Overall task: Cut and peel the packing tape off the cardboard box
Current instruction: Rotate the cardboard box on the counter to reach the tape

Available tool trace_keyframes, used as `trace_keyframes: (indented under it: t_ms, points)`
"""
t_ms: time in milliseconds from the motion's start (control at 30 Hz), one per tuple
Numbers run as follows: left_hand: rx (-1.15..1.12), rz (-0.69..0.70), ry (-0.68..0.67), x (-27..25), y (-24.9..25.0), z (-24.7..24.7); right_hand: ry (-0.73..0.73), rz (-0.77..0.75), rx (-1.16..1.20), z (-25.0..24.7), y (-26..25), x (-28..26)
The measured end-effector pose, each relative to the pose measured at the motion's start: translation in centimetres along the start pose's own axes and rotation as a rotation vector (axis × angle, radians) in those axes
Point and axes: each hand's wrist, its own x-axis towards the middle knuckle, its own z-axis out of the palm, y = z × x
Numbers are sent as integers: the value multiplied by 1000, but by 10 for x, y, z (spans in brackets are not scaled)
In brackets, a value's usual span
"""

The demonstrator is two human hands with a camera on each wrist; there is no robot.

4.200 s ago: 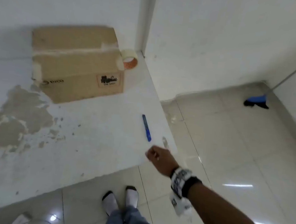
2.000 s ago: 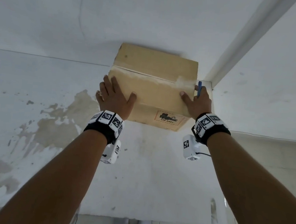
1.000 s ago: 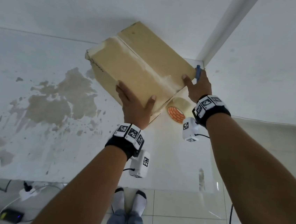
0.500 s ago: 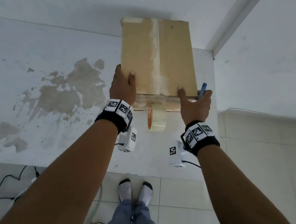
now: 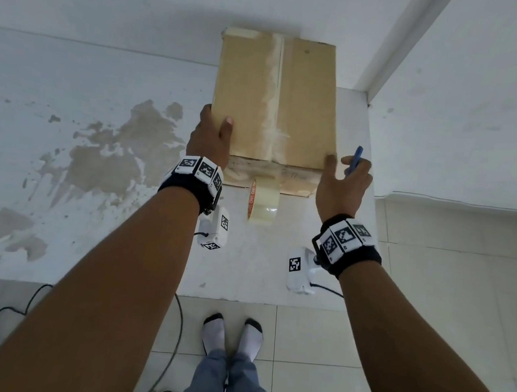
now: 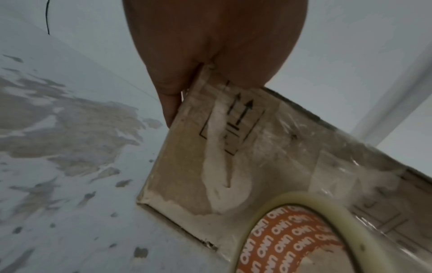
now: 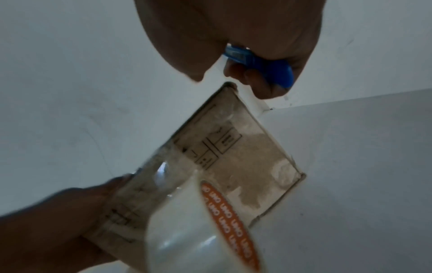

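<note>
Two hands frame the work, and we take them from left to right. Our left hand (image 5: 209,139) grips the near left corner of the cardboard box (image 5: 245,98), thumb on top and fingers (image 6: 171,99) curled down its side wall, clamped on the cardboard. The box sits on the white tabletop (image 5: 86,241), pushed back toward the wall, its long side running away from us. Down the middle of its lid runs the strip of packing tape (image 5: 272,95), whitish and wrinkled, uncut as far as we can see. At the near face a roll of tape (image 5: 264,201) stands on edge, touching or almost touching the box; we cannot tell which. Our right hand (image 5: 343,185) rests its thumb at the near right corner while the other fingers are curled round the blue cutter (image 5: 354,159), which points up and away. Whether its blade is out is too small to see.

We judge the cut has not begun. The risk lies in the grip: a cutter held loosely beside a steadying thumb could slip, and a stroke drawn toward us would run straight at the roll and our left hand. Pressing too deep might slice the cardboard or whatever lies inside.
</note>
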Motion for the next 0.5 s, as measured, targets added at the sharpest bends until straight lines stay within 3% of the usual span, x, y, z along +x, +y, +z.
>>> trace_keyframes:
  t_ms: [67, 100, 200, 267, 367, 500]
  points:
    - [-3, 3, 3, 0, 1, 1, -13, -17, 169, -2, -2, -6]
    - [-2, 3, 3, -1, 1, 1, -85, -9, 223, -3, -3, -10]
    - [13, -7, 1, 0, 2, 0, -451, 34, 333, -4, -10, -23]
    - [21, -16, -6, 0, 2, 0, -618, 30, 325, -3, -11, -30]
    - [25, -22, -8, 0, 2, 1, -733, 41, 267, 3, -6, -36]
    - [17, -25, -2, 2, 0, 2, -810, 180, 355, 8, -2, -50]
